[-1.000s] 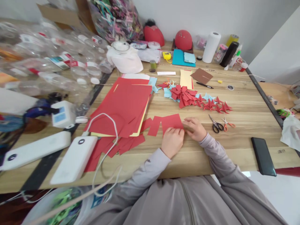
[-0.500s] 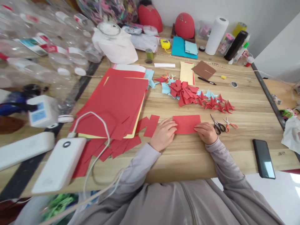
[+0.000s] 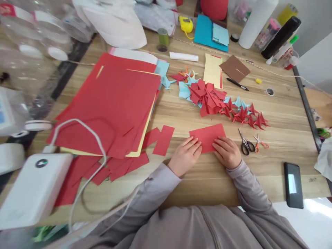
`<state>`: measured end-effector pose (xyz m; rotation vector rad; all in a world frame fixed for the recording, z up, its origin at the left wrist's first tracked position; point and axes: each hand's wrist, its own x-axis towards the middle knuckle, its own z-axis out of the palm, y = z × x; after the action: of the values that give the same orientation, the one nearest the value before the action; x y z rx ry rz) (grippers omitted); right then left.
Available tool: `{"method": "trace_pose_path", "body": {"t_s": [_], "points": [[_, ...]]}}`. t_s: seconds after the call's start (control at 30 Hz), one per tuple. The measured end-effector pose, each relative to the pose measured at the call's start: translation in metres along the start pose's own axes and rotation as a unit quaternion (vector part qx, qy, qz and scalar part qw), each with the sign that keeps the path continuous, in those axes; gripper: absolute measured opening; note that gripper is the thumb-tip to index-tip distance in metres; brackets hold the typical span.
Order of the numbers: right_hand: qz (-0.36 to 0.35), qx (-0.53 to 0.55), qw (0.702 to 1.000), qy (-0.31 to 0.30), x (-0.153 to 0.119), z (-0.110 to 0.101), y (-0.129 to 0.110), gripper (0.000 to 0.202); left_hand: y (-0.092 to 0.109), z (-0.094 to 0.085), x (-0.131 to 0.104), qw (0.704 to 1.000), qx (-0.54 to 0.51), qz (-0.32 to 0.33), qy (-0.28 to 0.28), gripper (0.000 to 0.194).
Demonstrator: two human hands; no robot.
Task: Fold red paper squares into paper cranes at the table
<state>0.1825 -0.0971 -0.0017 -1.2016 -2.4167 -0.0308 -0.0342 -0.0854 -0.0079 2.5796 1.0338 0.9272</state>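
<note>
A rectangular sheet of red paper (image 3: 209, 135) lies slightly tilted on the table in front of me, between both hands. My left hand (image 3: 186, 155) has its fingers over the sheet's lower left edge, with the thumb hidden. On the lower right edge, the fingers of my right hand (image 3: 227, 152) hold the same sheet, thumb out of sight as well. Left of my left hand lies a small cut red strip (image 3: 164, 140). To the right of my right hand are black-handled scissors (image 3: 246, 143) and smaller orange-handled scissors (image 3: 259, 144).
Large red sheets (image 3: 116, 100) are stacked at left, with loose red pieces (image 3: 129, 163) below. Folded red paper pieces (image 3: 207, 97) lie beyond my hands. A white power bank (image 3: 36, 186) with a cable stands front left; a phone (image 3: 293, 185) lies at right.
The red sheet has turned, its right end now farther from me. My right hand has shifted inward along its lower edge. The camera view has moved closer to the table.
</note>
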Motion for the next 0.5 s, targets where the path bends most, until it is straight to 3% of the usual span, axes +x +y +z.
{"method": "trace_pose_path", "body": {"t_s": [0.17, 0.33, 0.5], "points": [[-0.015, 0.026, 1.000, 0.002, 0.004, 0.003, -0.008, 0.015, -0.001, -0.003, 0.002, 0.994, 0.092, 0.054, 0.024, 0.014], [-0.002, 0.090, 0.996, 0.005, 0.005, -0.002, -0.010, 0.014, -0.005, -0.007, 0.005, 0.998, 0.036, 0.029, 0.045, 0.014], [-0.005, 0.041, 0.999, -0.031, 0.008, -0.007, -0.020, 0.016, -0.001, -0.010, 0.007, 0.999, 0.003, 0.031, 0.018, 0.013]]}}
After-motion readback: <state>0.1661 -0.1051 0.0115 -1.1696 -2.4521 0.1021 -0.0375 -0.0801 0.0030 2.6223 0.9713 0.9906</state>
